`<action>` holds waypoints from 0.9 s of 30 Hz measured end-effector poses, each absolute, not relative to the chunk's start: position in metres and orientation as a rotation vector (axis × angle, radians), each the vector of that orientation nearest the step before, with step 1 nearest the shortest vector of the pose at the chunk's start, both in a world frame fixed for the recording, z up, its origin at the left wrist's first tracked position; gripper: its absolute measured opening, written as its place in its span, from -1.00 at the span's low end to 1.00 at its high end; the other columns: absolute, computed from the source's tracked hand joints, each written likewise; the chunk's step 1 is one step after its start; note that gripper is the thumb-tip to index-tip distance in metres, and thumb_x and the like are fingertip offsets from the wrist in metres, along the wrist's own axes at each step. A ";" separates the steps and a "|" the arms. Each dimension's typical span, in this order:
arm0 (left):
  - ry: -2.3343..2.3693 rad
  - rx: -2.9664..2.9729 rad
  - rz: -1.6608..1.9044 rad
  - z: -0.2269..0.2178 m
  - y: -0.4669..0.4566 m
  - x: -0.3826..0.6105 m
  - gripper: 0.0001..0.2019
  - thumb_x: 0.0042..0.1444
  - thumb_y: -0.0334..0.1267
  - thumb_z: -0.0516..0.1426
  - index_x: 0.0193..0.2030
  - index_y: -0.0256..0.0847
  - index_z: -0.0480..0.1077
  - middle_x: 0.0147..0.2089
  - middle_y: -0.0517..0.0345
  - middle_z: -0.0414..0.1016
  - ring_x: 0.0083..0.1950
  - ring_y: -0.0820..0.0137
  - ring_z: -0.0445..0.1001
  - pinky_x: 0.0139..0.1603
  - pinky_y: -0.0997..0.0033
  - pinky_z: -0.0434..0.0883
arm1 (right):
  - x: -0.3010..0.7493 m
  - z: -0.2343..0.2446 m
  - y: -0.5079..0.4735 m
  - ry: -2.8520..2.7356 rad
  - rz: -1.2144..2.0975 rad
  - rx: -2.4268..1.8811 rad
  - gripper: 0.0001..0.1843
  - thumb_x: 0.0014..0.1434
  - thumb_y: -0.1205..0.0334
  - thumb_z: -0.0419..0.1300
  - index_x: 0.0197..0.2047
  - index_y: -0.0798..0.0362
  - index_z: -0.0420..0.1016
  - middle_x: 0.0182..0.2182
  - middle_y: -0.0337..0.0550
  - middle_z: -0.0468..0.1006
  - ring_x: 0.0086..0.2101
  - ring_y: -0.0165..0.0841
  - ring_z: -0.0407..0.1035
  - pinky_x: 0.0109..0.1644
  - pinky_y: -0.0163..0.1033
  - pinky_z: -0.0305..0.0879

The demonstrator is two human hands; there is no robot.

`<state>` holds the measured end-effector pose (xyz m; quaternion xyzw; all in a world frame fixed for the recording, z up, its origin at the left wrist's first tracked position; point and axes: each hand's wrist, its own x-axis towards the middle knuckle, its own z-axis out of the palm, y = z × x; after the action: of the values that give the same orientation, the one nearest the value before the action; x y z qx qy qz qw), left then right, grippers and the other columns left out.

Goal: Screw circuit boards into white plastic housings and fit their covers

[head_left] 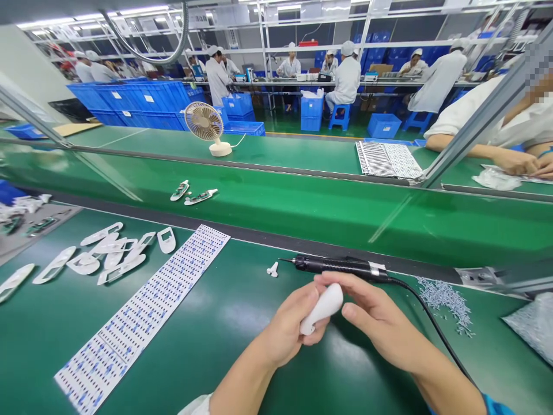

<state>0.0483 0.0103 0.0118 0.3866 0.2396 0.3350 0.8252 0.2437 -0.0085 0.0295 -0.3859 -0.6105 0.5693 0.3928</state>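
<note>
Left hand (pixel 287 325), right hand (pixel 375 320), holding white casing (pixel 323 308)

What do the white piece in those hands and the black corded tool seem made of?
The white casing looks like moulded plastic, smooth with a soft sheen. The electric screwdriver seems black plastic, its thin tip probably steel, judging by the glint.

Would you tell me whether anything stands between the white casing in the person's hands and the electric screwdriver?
Only fingers of the right hand, curving over the white plastic casing, lie between it and the electric screwdriver; no other object does.
</note>
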 end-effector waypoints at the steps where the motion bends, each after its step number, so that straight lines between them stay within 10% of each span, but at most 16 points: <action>1: 0.496 0.833 0.684 0.012 0.010 0.048 -0.54 0.30 0.19 0.12 -0.19 -0.26 0.37 -0.51 0.34 0.12 -0.60 0.62 -0.03 -0.62 0.52 -0.09 | 0.243 0.030 -0.010 -1.552 1.459 -0.964 -0.62 0.43 -0.01 0.18 0.27 -0.26 0.46 0.24 -0.14 0.46 0.22 -0.18 0.34 0.33 -0.05 0.24; 12: 0.615 0.876 0.642 0.018 0.012 0.046 -0.42 0.32 0.26 0.04 -0.07 -0.33 0.47 -0.35 0.11 0.42 -0.63 0.66 0.16 -0.68 0.57 -0.09 | 0.236 0.018 -0.009 -1.360 1.474 -0.859 -0.76 0.42 0.05 0.22 0.10 -0.16 0.57 -0.15 -0.16 0.63 -0.30 -0.37 0.49 -0.08 -0.23 0.45; 18: 0.801 1.153 1.123 0.013 0.015 0.039 -0.57 0.25 0.03 0.26 0.15 -0.14 0.46 0.09 -0.08 0.57 -0.31 0.45 0.58 -0.47 0.57 0.46 | 0.244 0.002 -0.002 -1.021 1.320 -0.797 -0.77 0.40 0.04 0.24 0.09 -0.24 0.58 0.18 -0.19 0.54 0.15 -0.26 0.45 0.22 -0.19 0.40; 27: 0.875 1.718 1.473 0.014 0.011 0.040 -0.69 0.15 -0.36 0.34 0.04 -0.05 0.58 -0.02 0.09 0.67 -0.01 0.30 0.63 -0.06 0.39 0.61 | 0.242 0.009 -0.006 -0.964 1.408 -0.780 -0.78 0.36 0.00 0.29 0.04 -0.23 0.59 0.19 -0.14 0.53 0.14 -0.18 0.48 0.21 -0.08 0.45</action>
<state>0.0399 0.0111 0.0139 0.6632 0.3377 0.5687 0.3504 0.2424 -0.0063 0.0091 -0.3351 -0.4144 0.6051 0.5915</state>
